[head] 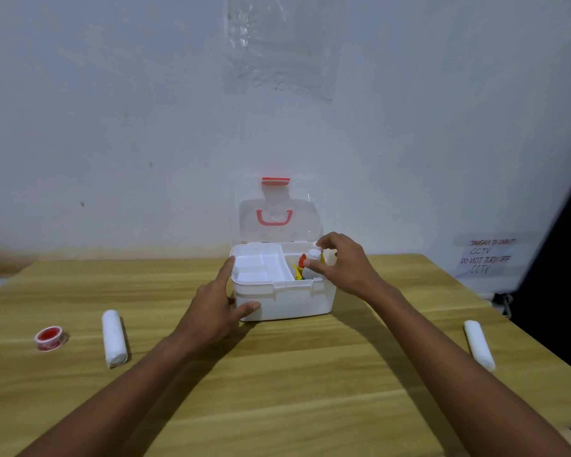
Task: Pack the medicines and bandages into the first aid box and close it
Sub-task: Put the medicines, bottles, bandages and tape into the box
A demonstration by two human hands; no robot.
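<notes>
I see the white first aid box (287,300) at the table's (277,390) far middle, clear lid (279,212) upright. My right hand (342,263) pinches what looks like a small white bottle (311,263) over the right compartment; my left hand (216,306), fingers spread, braces the box's left side.

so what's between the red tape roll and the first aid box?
In the head view, one white bandage roll lies between the red tape roll and the first aid box; otherwise bare wooden table.
</notes>
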